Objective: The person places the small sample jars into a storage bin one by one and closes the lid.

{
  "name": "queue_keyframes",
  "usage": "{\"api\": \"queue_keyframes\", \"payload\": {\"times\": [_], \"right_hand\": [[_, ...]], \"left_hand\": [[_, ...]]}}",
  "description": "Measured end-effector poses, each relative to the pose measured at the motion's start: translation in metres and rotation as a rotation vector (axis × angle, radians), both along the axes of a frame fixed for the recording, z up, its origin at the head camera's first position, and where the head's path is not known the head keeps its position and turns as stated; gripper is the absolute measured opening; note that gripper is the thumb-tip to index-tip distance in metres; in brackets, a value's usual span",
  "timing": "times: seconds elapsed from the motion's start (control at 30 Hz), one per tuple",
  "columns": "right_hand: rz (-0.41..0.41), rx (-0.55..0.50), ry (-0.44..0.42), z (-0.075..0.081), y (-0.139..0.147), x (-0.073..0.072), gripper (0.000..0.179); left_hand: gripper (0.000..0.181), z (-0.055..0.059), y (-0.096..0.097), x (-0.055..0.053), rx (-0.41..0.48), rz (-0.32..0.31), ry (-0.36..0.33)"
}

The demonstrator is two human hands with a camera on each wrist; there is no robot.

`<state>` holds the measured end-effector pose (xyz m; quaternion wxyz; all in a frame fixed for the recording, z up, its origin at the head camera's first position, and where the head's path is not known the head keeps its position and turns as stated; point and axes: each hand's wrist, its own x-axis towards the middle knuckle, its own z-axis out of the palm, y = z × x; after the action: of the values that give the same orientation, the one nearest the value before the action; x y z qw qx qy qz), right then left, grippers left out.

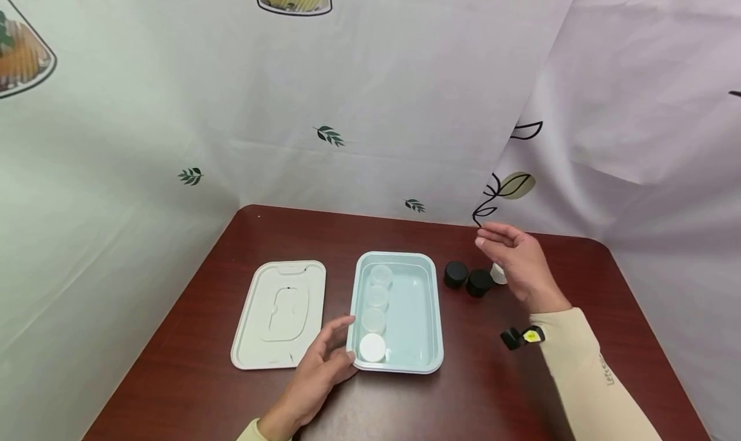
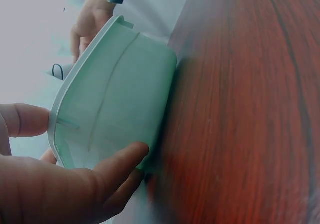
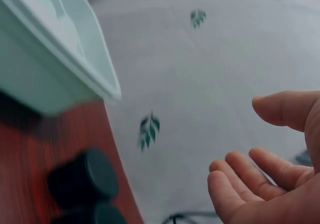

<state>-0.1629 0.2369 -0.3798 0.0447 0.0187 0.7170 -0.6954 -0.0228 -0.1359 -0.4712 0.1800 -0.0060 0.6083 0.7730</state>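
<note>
A pale blue-green tray point(image 1: 413, 319) rests on the table. Along its left side runs a row of small round pieces: translucent ones point(image 1: 374, 321) and an opaque white one point(image 1: 372, 348) at the near end. My left hand point(image 1: 318, 364) touches the tray's near left corner, one digit at the rim and other fingers along the outer wall in the left wrist view. Raised at the right, my right hand point(image 1: 518, 261) holds nothing, its fingers loosely bent with thumb apart. Below it stand two black cylinders point(image 1: 455, 274) and a white piece point(image 1: 498, 274), partly hidden by that hand.
A white rectangular lid point(image 1: 246, 325) lies flat to the left of the tray. The dark red wooden table point(image 1: 191, 389) ends against a pale printed cloth point(image 1: 370, 164) at the back and sides.
</note>
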Motion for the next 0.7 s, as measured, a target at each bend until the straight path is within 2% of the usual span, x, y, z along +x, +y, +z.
{"api": "queue_keyframes", "payload": {"times": [0.13, 0.27, 0.4, 0.63, 0.7], "right_hand": [[-0.066, -0.049, -0.038, -0.009, 0.021, -0.012, 0.067], [-0.128, -0.029, -0.064, -0.020, 0.036, -0.020, 0.074], [-0.182, -0.007, -0.068, -0.031, 0.046, -0.023, 0.070], [-0.240, 0.220, -0.137, -0.052, 0.057, -0.024, 0.071], [-0.245, 0.256, -0.140, -0.058, 0.058, -0.023, 0.070]], "left_hand": [[0.065, -0.001, 0.000, 0.000, 0.002, -0.002, 0.002], [0.065, -0.001, -0.001, 0.000, 0.001, -0.002, 0.003], [0.065, -0.001, -0.001, 0.000, -0.003, -0.007, 0.001], [0.066, -0.001, -0.002, 0.000, 0.007, -0.007, 0.001], [0.066, -0.001, -0.002, 0.000, 0.009, -0.006, 0.004]]}}
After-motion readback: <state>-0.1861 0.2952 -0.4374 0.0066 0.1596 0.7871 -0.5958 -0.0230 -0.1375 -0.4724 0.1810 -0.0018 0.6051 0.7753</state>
